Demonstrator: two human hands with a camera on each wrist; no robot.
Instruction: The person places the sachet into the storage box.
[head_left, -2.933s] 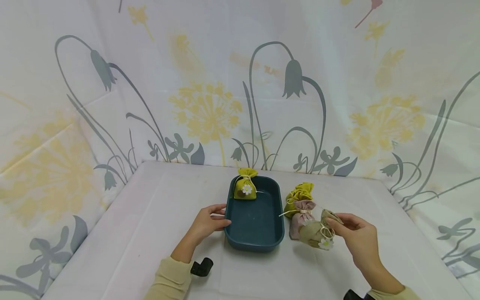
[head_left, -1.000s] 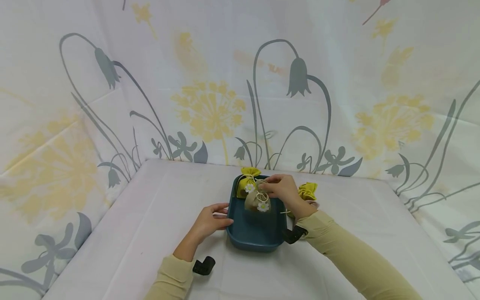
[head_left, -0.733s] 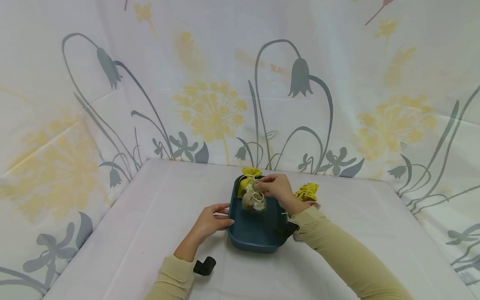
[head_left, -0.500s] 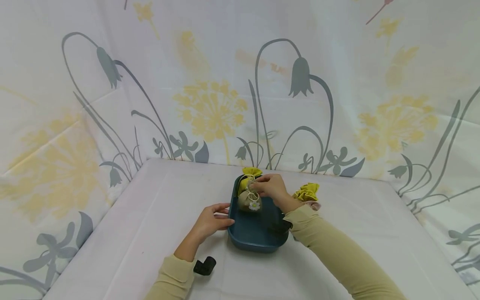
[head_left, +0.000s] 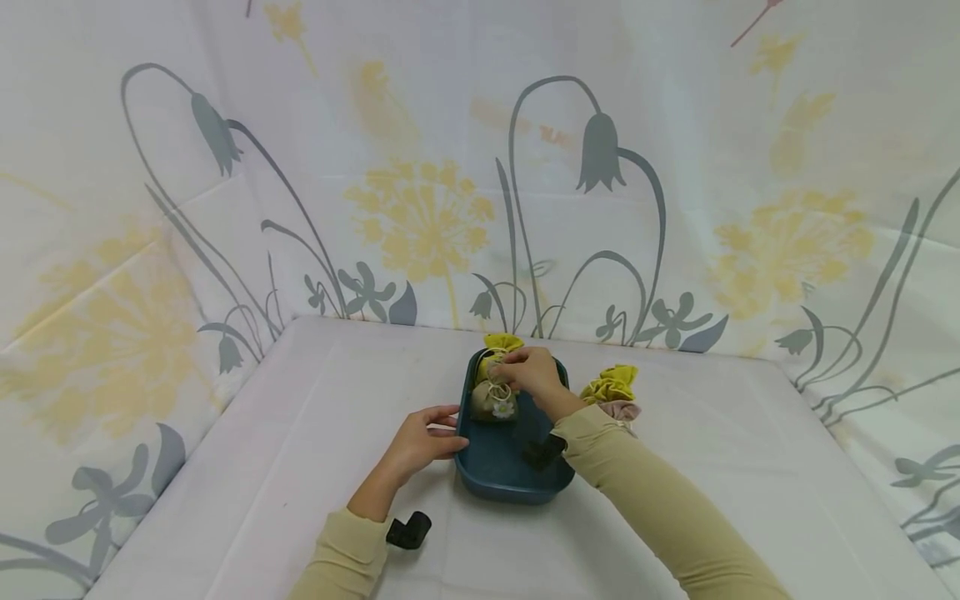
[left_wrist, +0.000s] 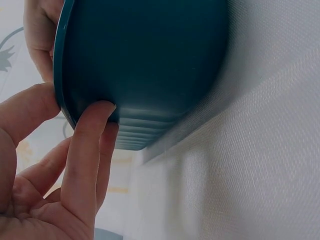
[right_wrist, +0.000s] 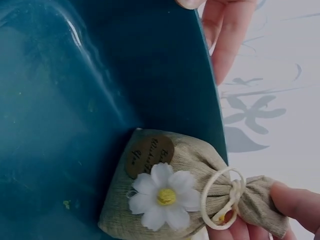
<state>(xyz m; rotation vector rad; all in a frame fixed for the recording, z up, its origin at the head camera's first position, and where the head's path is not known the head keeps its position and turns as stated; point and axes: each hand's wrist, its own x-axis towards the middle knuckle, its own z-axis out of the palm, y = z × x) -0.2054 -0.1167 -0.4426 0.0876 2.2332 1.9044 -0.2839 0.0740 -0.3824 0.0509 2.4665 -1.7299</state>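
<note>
Placing step, I judge: right grip [head_left: 531,372] pinching beige pouch [head_left: 489,402] by its top inside tray [head_left: 517,493]; left grip [head_left: 417,443] pinching tray rim. Next: gentle release.

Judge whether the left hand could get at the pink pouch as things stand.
Probably not: the left hand holds the tray by its left rim, and the tray and right sleeve stand between it and the pink pouch, which the sleeve partly hides.

Tray [right_wrist: 55,125] & R hand [right_wrist: 300,204] cut off in R-wrist cam.
</note>
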